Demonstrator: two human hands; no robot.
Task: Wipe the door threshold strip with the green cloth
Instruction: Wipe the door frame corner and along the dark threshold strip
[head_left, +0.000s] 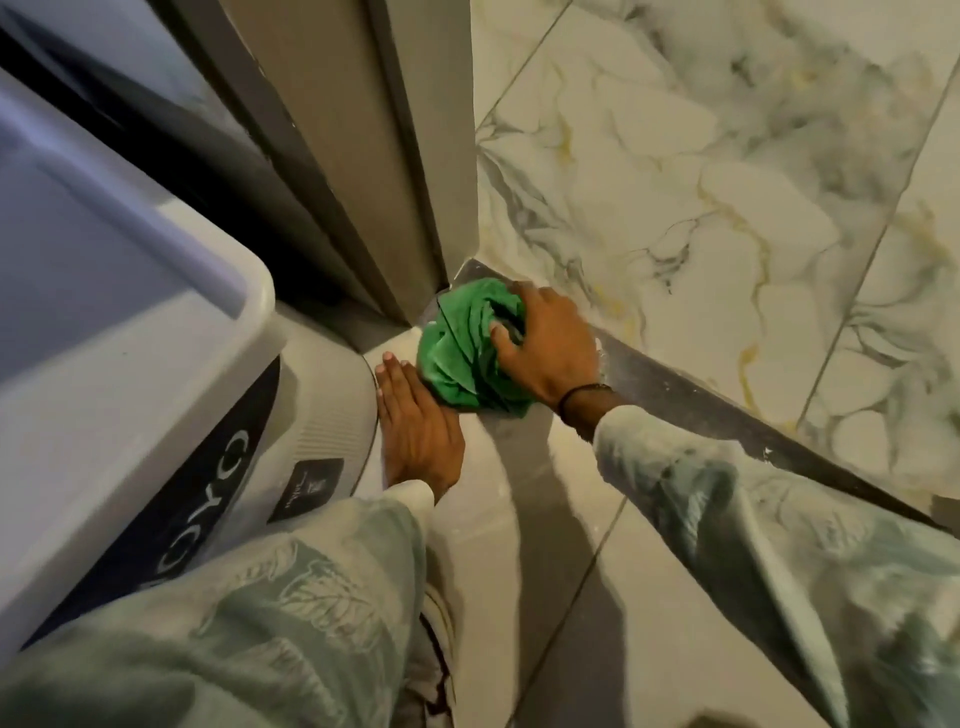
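A bunched green cloth (467, 348) lies on the dark grey threshold strip (691, 400), at the strip's far end against the foot of the door frame (410, 171). My right hand (550, 353) presses down on the cloth from the right, its fingers curled into the folds. My left hand (415, 426) rests flat on the pale floor tile just left of the cloth, fingers together, holding nothing. The strip runs diagonally from the frame down to the right edge of the view.
A white appliance with a grey lid (130, 364) stands close on the left, beside my left hand. Marbled floor tiles (727, 182) lie beyond the strip. Plain pale tiles (649, 597) lie on the near side.
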